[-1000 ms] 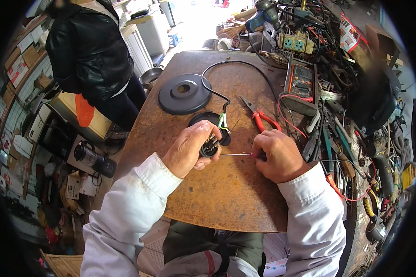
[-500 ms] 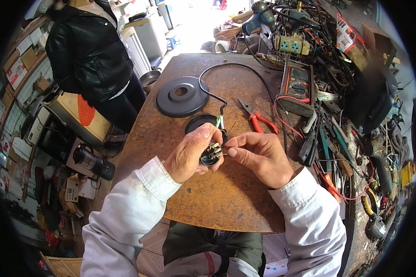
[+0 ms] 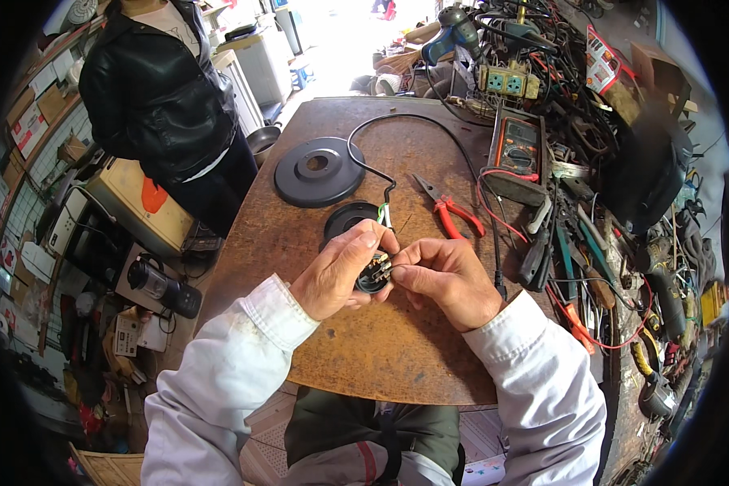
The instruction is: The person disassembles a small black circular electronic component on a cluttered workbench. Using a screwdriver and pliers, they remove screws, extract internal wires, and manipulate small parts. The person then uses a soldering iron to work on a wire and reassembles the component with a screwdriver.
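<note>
My left hand (image 3: pixel 336 271) is closed around a small round black component (image 3: pixel 371 282) with brass-coloured metal contacts. The thumb and forefinger of my right hand (image 3: pixel 441 279) pinch at its right side; what they hold is too small to make out. A cord (image 3: pixel 408 114) runs down to green and white wires (image 3: pixel 385 213) by my fingers. Just behind my hands lies a black round base (image 3: pixel 344 217), partly hidden. Farther back lie a black disc cover with a centre hole (image 3: pixel 296 178) and, to the right, red-handled pliers (image 3: pixel 454 215).
A multimeter (image 3: pixel 515 142) in a tray stands at the wooden table's (image 3: pixel 381 356) right, among piled tools, cables and a yellowish socket block (image 3: pixel 506 81). A person in a black jacket (image 3: pixel 158 97) stands left of the table, near a blender (image 3: pixel 162 287) and a pan (image 3: pixel 263 142).
My right hand has moved left and turned, bringing thumb and forefinger to the component in my left hand. The screwdriver seen in it a second ago no longer shows clearly.
</note>
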Available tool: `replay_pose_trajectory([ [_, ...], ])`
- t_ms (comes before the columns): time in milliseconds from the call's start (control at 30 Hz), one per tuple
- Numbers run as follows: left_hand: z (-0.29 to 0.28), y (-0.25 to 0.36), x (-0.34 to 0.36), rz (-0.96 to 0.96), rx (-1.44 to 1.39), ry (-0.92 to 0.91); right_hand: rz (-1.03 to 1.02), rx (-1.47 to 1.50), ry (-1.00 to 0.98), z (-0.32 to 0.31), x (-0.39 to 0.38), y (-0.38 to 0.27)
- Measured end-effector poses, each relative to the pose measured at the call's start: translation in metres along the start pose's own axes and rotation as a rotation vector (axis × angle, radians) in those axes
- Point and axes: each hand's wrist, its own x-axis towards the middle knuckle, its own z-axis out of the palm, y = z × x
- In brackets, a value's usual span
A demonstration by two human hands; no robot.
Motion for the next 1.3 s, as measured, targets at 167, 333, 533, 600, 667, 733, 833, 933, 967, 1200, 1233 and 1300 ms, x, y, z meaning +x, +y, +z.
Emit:
replay_pose_trajectory([
  [167, 0.001, -0.002, 0.000, -0.010, 0.017, 0.037, 0.019, 0.048, 0.011, -0.003, 0.003, 0.006],
  [333, 0.003, -0.004, 0.000, 0.010, 0.081, 0.078, 0.012, 0.087, 0.033, -0.003, 0.004, 0.011],
  [533, 0.002, -0.005, 0.001, 0.029, 0.102, 0.097, 0.009, 0.125, 0.044, 0.001, 0.004, 0.011],
  [600, 0.001, -0.003, 0.001, 0.020, 0.076, 0.075, 0.013, 0.134, 0.034, 0.001, 0.004, 0.010],
  [667, 0.002, -0.003, 0.000, 0.016, 0.072, 0.085, 0.022, 0.144, 0.033, 0.000, 0.004, 0.010],
  [733, 0.003, -0.002, 0.000, 0.020, 0.074, 0.096, 0.036, 0.156, 0.041, 0.001, 0.004, 0.011],
  [833, 0.002, -0.006, 0.001, 0.046, 0.100, 0.122, 0.055, 0.126, 0.064, 0.003, 0.005, 0.008],
  [933, 0.004, -0.010, 0.002, 0.088, 0.164, 0.170, 0.030, 0.089, 0.084, 0.003, 0.005, 0.012],
  [967, 0.005, -0.009, 0.002, 0.095, 0.179, 0.188, 0.028, 0.070, 0.084, 0.003, 0.005, 0.012],
  [1200, 0.004, -0.010, 0.002, 0.129, 0.133, 0.200, 0.037, 0.051, 0.102, 0.005, 0.005, 0.009],
  [1233, 0.003, -0.012, 0.002, 0.134, 0.139, 0.203, 0.045, 0.074, 0.106, 0.005, 0.005, 0.008],
  [1300, 0.003, -0.014, 0.004, 0.144, 0.151, 0.206, 0.038, 0.075, 0.099, 0.004, 0.004, 0.010],
])
